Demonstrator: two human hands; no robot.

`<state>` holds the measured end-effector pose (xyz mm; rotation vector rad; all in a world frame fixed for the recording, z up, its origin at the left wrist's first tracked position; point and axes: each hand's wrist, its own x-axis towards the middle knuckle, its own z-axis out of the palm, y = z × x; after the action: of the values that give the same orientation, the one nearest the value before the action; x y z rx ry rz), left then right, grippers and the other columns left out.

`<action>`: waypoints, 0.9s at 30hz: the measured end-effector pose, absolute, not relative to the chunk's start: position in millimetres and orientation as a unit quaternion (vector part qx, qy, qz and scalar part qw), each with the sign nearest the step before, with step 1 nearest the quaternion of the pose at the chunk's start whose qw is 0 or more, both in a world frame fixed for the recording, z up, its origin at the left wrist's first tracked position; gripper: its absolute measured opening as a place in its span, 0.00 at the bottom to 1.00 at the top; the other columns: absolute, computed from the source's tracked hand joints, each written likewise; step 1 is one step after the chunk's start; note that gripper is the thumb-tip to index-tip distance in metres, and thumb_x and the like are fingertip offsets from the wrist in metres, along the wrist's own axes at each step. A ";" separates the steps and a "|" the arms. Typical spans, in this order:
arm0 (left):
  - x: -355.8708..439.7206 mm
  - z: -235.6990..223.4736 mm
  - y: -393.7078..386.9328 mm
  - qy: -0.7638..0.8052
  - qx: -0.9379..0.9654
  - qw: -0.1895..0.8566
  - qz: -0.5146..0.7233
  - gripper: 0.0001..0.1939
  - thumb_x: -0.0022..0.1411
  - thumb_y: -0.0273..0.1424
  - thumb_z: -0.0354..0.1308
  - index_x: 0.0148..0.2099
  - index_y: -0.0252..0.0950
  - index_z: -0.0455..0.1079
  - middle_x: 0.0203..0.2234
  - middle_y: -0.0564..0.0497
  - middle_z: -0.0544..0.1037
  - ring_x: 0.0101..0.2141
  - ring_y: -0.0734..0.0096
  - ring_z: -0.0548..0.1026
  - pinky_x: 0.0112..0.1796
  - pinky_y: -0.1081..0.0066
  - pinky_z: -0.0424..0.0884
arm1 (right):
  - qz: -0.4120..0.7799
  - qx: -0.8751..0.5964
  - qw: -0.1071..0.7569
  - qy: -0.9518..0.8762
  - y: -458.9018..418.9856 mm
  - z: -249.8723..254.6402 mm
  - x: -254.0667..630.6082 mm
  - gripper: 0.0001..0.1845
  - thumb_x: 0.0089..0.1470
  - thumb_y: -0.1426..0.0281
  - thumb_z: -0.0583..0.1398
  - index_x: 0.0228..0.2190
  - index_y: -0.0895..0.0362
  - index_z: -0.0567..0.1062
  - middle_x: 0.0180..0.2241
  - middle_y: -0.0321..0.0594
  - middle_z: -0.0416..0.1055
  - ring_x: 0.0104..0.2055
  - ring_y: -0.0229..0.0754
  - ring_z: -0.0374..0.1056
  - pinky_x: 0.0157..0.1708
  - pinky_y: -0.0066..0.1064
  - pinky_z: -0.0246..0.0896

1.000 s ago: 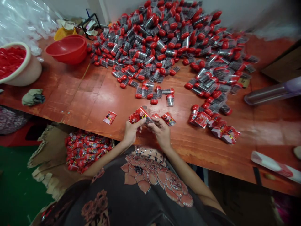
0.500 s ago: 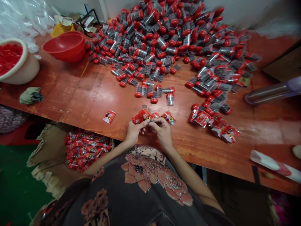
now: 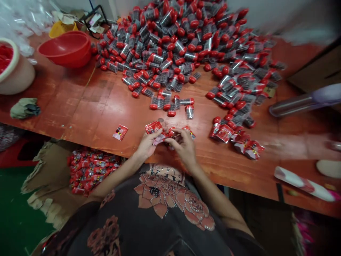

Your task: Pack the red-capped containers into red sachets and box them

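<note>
My left hand (image 3: 146, 145) and my right hand (image 3: 182, 147) meet at the near edge of the red wooden table (image 3: 87, 106). Both pinch the same small red-capped tube in a red printed wrapper (image 3: 157, 131). More red wrappers (image 3: 188, 131) lie just beyond my right fingers. A single wrapper (image 3: 120, 132) lies flat to the left. Several wrapped tubes (image 3: 236, 140) are heaped to the right. A large pile of clear tubes with red caps (image 3: 186, 46) covers the far half of the table.
A torn cardboard box of wrapped tubes (image 3: 90, 169) stands below the table edge at left. A red bowl (image 3: 65, 49), a cream tub of red caps (image 3: 13, 71) and a crumpled cloth (image 3: 25, 107) sit at far left. A long tube (image 3: 303, 103) lies at right.
Both hands stayed together at the table edge, turning the wrapped tube between the fingers. The camera has swung a little to the right, so everything has slid left in view.
</note>
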<state>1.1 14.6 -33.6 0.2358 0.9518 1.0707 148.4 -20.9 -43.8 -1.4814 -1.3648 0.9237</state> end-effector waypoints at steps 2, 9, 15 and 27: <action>7.1 -35.0 16.7 0.438 0.117 0.738 0.501 0.07 0.47 0.24 0.69 0.31 0.34 0.75 0.27 0.50 0.79 0.27 0.75 0.76 0.32 0.73 0.73 | 0.416 -0.569 0.459 -0.541 -11.8 -46.4 136.7 0.16 0.54 0.66 0.62 0.46 0.49 0.72 0.34 0.36 0.71 0.33 0.40 0.68 0.36 0.35 0.66; 4.0 -40.7 31.7 0.464 0.144 0.706 0.516 0.17 0.37 0.25 0.74 0.33 0.32 0.76 0.26 0.51 0.81 0.25 0.73 0.77 0.29 0.74 0.73 | 0.370 -0.559 0.386 -0.634 11.9 -48.6 147.1 0.21 0.59 0.66 0.57 0.54 0.46 0.68 0.32 0.34 0.75 0.33 0.42 0.71 0.36 0.34 0.65; 6.8 -42.6 43.5 0.459 0.110 0.693 0.545 0.15 0.37 0.26 0.75 0.29 0.31 0.75 0.25 0.51 0.80 0.25 0.72 0.77 0.30 0.72 0.74 | 0.263 -0.662 0.320 -0.625 62.3 -53.2 192.6 0.18 0.61 0.58 0.53 0.47 0.51 0.74 0.37 0.42 0.77 0.37 0.47 0.71 0.40 0.38 0.64; -3.7 -37.8 54.3 0.465 -0.013 0.718 0.517 0.04 0.54 0.17 0.62 0.29 0.29 0.74 0.25 0.49 0.80 0.25 0.76 0.77 0.30 0.76 0.74 | 0.308 -0.674 0.398 -0.541 64.4 -68.9 202.8 0.26 0.54 0.58 0.59 0.53 0.53 0.71 0.43 0.44 0.74 0.38 0.46 0.69 0.38 0.41 0.66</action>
<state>-3.7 54.3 -37.8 -0.0287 1.0296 1.1427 202.8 64.4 -68.9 -1.7066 -1.3704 0.7788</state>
